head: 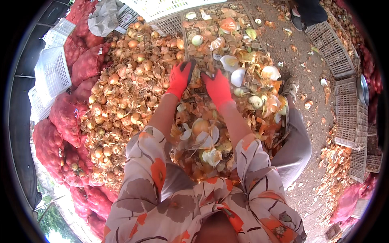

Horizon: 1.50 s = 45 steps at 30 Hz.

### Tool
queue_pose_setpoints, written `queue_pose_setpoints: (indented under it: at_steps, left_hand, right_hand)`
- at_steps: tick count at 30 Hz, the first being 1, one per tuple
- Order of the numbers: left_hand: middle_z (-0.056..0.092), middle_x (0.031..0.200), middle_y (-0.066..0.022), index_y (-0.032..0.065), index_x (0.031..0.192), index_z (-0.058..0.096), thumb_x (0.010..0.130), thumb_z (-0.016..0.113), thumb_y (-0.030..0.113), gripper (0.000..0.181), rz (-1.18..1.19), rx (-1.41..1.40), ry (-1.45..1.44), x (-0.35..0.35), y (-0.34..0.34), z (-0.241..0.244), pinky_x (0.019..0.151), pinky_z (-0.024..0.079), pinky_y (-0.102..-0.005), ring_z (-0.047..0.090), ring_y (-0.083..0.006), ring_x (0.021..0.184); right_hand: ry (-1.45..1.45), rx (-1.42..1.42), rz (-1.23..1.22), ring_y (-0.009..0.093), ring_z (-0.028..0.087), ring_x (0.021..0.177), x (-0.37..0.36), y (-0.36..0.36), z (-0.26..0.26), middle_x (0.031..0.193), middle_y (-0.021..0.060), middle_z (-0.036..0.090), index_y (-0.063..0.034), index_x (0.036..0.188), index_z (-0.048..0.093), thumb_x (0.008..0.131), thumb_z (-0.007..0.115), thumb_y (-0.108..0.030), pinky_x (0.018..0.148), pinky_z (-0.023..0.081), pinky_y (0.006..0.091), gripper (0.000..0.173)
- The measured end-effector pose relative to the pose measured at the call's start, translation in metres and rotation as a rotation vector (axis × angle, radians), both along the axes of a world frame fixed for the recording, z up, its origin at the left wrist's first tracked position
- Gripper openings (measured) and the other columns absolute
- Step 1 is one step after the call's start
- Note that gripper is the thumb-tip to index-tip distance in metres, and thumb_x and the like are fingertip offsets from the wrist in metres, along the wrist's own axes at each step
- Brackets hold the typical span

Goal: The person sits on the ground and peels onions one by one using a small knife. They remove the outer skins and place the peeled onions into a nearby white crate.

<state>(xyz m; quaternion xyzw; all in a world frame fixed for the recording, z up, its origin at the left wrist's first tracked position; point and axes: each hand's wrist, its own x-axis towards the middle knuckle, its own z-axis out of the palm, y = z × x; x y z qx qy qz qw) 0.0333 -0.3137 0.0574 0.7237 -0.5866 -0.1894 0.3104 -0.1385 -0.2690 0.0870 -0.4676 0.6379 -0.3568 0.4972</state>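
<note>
My left hand point(180, 78), in a red glove with dark-coated fingers, is over the right edge of a large heap of brown onions point(127, 91). My right hand point(217, 88), gloved the same way, is a short gap away, over loose onion skins point(196, 98). Both hands point away from me with fingers bent downward; whether either grips anything is hidden. Beside my right hand lie white onion pieces point(238, 77) and pale peeled onions point(256, 102). A whole onion point(200, 127) rests among skins between my forearms.
Red mesh sacks point(68, 118) full of produce are stacked at left, with white plastic crates point(53, 70) on them. A slatted crate point(167, 24) stands ahead. More crates point(345, 112) and a metal bowl point(362, 90) are at right. Another person's shoe point(297, 19) shows at the top right.
</note>
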Motion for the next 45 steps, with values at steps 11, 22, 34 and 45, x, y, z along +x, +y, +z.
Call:
queue_pose_setpoints:
  at_steps: [11, 22, 34, 45]
  left_hand:
    - [0.06, 0.124, -0.0111, 0.0079, 0.129, 0.052, 0.098, 0.051, 0.023, 0.035, 0.064, 0.167, 1.046, -0.011, 0.092, 0.046, 0.092, 0.048, -0.036, 0.059, -0.0252, 0.111]
    - [0.059, 0.127, -0.0114, 0.0059, 0.132, 0.05, 0.089, 0.057, 0.051, 0.063, -0.492, 0.071, 2.313, -0.021, 0.209, 0.119, 0.093, 0.05, -0.0421, 0.06, -0.0277, 0.111]
    - [0.059, 0.126, -0.0103, 0.0082, 0.133, 0.049, 0.091, 0.058, 0.04, 0.053, -0.39, 0.111, 2.204, -0.047, 0.28, 0.172, 0.091, 0.052, -0.0405, 0.06, -0.027, 0.11]
    - [0.06, 0.123, -0.0125, 0.0019, 0.132, 0.05, 0.098, 0.048, 0.033, 0.045, -0.266, 0.071, 2.019, -0.037, 0.322, 0.157, 0.1, 0.046, -0.0374, 0.059, -0.0236, 0.114]
  right_hand:
    - [-0.576, 0.234, 0.035, 0.017, 0.057, 0.057, 0.001, 0.03, 0.019, 0.074, 0.0062, 0.058, -0.0028, 0.101, 0.057, 0.08, 0.069, -0.013, 0.048, 0.045, 0.0329, 0.027]
    - [-0.218, 0.045, 0.023, 0.019, 0.058, 0.053, -0.094, 0.149, 0.015, 0.066, 0.0084, 0.06, -0.0076, 0.101, 0.061, 0.085, 0.066, -0.023, 0.049, 0.044, 0.0321, 0.023]
    - [0.058, -0.398, 0.32, 0.013, 0.059, 0.06, -0.076, 0.247, 0.171, 0.071, 0.009, 0.064, -0.0044, 0.111, 0.061, 0.087, 0.065, -0.011, 0.056, 0.046, 0.029, 0.026]
    - [0.034, -0.545, 0.449, 0.021, 0.062, 0.064, -0.08, 0.28, 0.165, 0.083, 0.0102, 0.066, -0.0043, 0.113, 0.06, 0.086, 0.065, -0.01, 0.058, 0.048, 0.032, 0.028]
